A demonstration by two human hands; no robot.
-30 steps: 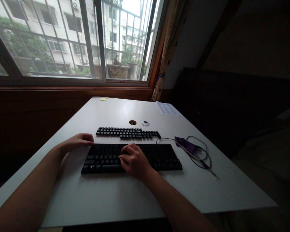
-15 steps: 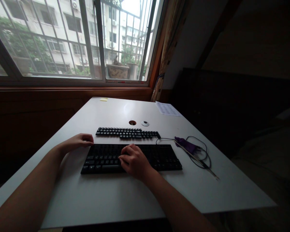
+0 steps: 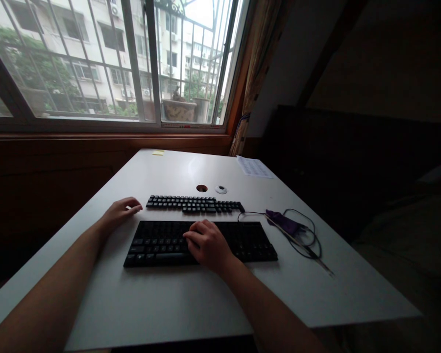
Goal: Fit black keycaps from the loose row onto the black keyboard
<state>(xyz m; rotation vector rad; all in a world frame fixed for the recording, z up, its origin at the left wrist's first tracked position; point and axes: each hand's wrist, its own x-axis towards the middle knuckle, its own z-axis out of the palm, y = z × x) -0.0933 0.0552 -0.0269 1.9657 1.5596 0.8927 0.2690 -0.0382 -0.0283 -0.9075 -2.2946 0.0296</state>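
Observation:
A black keyboard (image 3: 161, 257) lies on the white desk; keys show in its lower left rows, while its upper part looks dark and flat. My right hand (image 3: 208, 245) rests over its middle with fingers curled and drawn together; whatever is between the fingertips is hidden. Just behind the keyboard, black keycaps (image 3: 180, 201) stand in several tight rows. My left hand (image 3: 121, 213) hovers or rests by the left end of these rows, thumb and fingers apart, holding nothing visible.
Right of the keyboard lie a coiled black cable (image 3: 314, 235), a purple cloth (image 3: 284, 222) and a thin brush-like stick (image 3: 321, 262). Farther back are a cable hole (image 3: 202, 188), its round cover (image 3: 221, 189), a printed paper (image 3: 255, 167) and a yellow note (image 3: 158, 153).
My left hand has moved off the keyboard's upper left corner, slightly back, and its fingers have straightened. My right hand has shifted a little to the right over the keys.

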